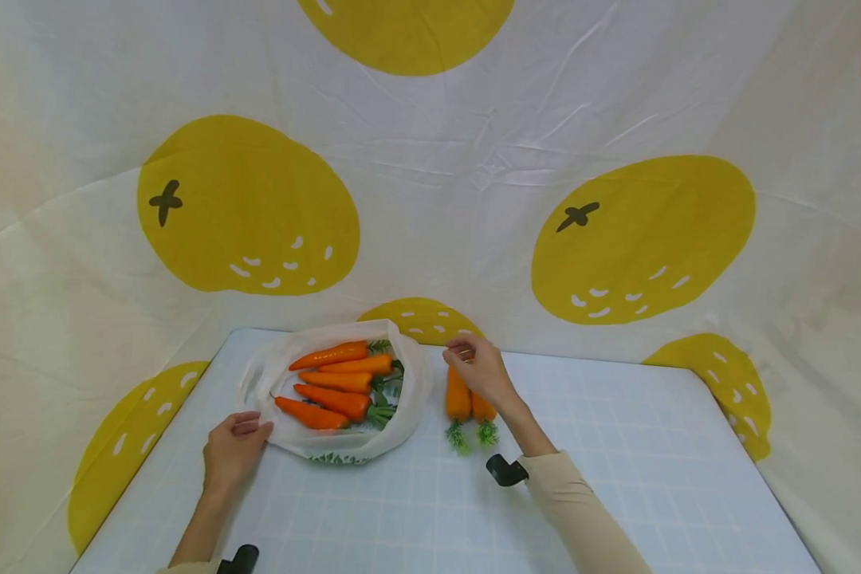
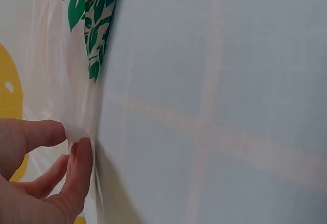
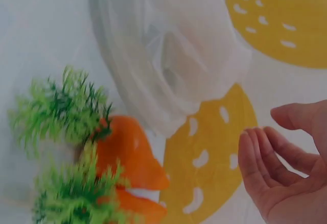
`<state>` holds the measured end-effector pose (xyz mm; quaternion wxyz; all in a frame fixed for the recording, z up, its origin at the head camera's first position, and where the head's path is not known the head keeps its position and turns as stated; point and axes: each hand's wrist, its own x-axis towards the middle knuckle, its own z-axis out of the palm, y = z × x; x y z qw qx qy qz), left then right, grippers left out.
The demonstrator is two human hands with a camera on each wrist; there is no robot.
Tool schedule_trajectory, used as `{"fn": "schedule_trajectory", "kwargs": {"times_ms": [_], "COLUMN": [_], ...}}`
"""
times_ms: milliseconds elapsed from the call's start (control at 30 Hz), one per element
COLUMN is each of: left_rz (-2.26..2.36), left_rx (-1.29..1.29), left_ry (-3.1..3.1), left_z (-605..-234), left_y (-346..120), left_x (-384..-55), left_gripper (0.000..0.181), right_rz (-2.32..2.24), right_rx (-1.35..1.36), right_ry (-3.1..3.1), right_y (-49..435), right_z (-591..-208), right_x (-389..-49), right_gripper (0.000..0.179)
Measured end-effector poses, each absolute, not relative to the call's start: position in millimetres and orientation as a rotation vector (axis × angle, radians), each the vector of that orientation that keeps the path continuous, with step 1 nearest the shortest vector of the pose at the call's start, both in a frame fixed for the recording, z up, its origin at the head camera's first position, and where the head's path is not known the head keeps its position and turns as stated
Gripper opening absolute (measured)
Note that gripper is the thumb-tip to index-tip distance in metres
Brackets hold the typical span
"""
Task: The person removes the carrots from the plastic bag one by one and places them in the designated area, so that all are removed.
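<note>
A white plastic bag (image 1: pixel 416 375) lies open on the table, and several orange carrots (image 1: pixel 336 381) with green tops show inside it. My left hand (image 1: pixel 233 450) pinches the bag's near-left edge between thumb and fingers; the left wrist view shows this hand (image 2: pixel 51 178) on the thin plastic (image 2: pixel 76 91), which has a green leaf print. To the right of the bag lie two more carrots (image 1: pixel 458 399) with feathery green tops. My right hand (image 1: pixel 479 368) hovers over their far ends. In the right wrist view the hand (image 3: pixel 286 168) has loosely bent fingers, holds nothing and is apart from the carrots (image 3: pixel 127 152).
The table (image 1: pixel 617 470) has a pale blue checked cover. Behind and at both sides hangs a white cloth (image 1: pixel 445 199) printed with large yellow fruits. Black wrist devices (image 1: pixel 505 470) sit near both sleeves.
</note>
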<state>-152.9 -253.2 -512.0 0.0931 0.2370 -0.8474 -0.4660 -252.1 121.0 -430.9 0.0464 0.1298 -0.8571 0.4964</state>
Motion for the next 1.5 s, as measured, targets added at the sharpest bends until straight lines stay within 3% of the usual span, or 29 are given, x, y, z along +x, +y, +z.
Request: {"fn": "schedule_trajectory", "kwargs": {"times_ms": [233, 367, 533, 900, 1500], "left_rz": [-1.233, -1.136, -1.029, -1.053, -0.998], "left_rx": [0.559, 0.414, 0.050, -0.377, -0.592], "left_ry": [-2.506, -2.531, -2.529, -2.690, -2.778], "left_z": [-499, -494, -498, -503, -511], "left_y": [-237, -226, -219, -206, -193], "left_x": [-144, -136, -126, -122, -117], "left_gripper": [0.044, 0.032, 0.019, 0.031, 0.017], "right_rz": [1.534, 1.545, 1.563, 1.512, 1.352], "right_rx": [0.547, 0.628, 0.730, 0.955, 1.123], "right_ry": [-2.565, -2.552, -2.536, -2.588, -2.670], "right_y": [95, 81, 66, 37, -13], "right_z": [-424, -421, -421, -424, -449], "right_x": [-246, -242, -239, -231, -221], "right_gripper": [0.025, 0.024, 0.022, 0.018, 0.023]}}
